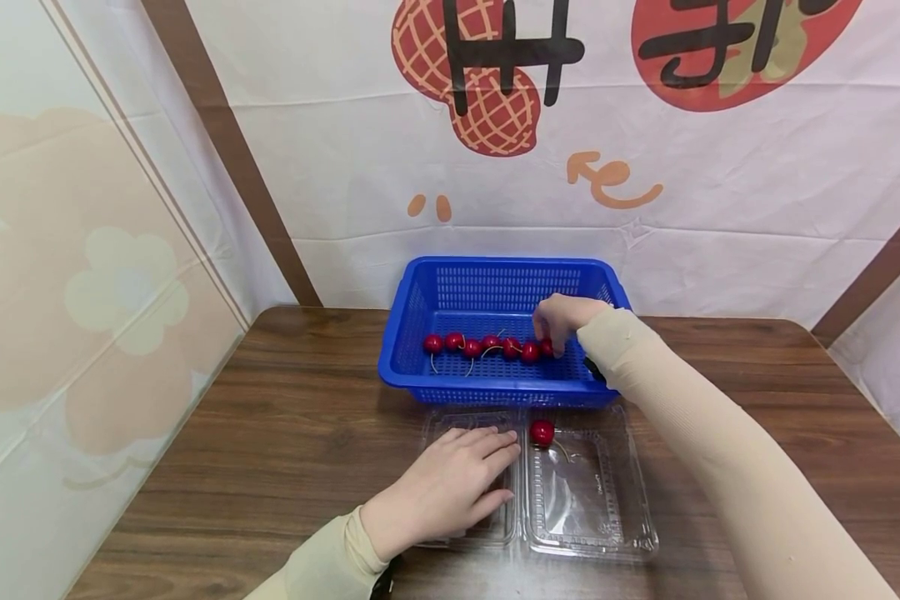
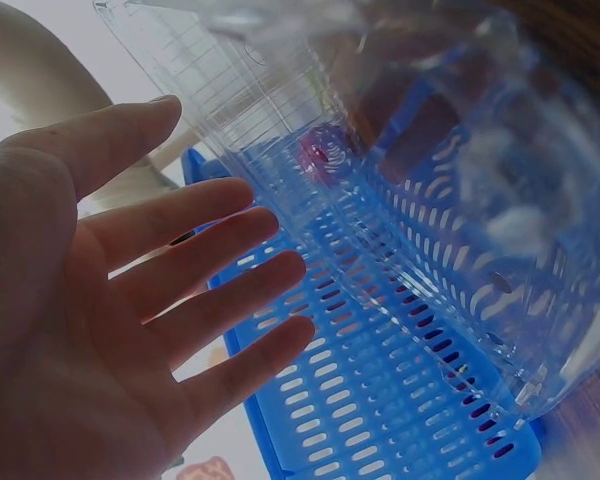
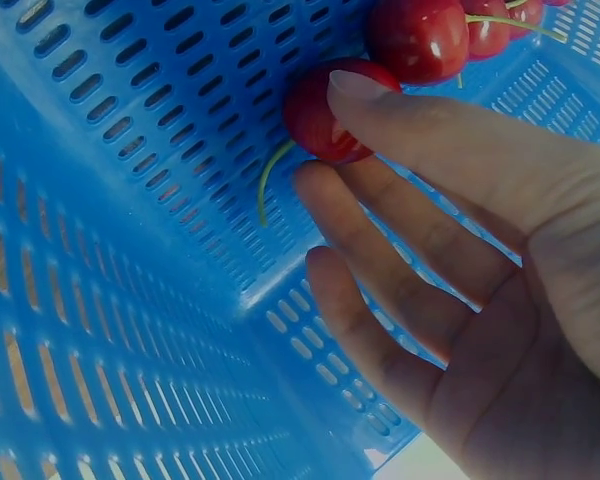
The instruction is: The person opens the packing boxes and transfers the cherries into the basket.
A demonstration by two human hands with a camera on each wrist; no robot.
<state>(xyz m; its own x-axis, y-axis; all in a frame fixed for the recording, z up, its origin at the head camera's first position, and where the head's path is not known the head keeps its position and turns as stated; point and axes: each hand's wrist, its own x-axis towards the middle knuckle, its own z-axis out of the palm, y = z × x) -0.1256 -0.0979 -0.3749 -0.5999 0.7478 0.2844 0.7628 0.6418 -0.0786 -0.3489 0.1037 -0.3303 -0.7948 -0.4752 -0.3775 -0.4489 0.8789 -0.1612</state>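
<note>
Inside the blue plastic basket (image 1: pixel 495 385), my right hand (image 1: pixel 562 318) pinches the end cherry (image 3: pixel 325 108) of a row. The right wrist view shows the thumb on top of this red cherry and fingers against its other side, with a green stem hanging from it. My left hand (image 1: pixel 453 482) lies with straight fingers over the left half of a clear plastic clamshell box (image 1: pixel 581 546). In the left wrist view its fingers (image 2: pixel 205 290) are spread beside the clear plastic. One stemmed cherry (image 1: pixel 542 432) sits in the right half of the box, near its back edge.
Several more cherries (image 1: pixel 472 348) line the basket floor to the left of my right hand. The basket stands behind the clamshell box on a brown wood-grain table (image 1: pixel 285 433). A printed white cloth (image 1: pixel 330 167) hangs behind the table.
</note>
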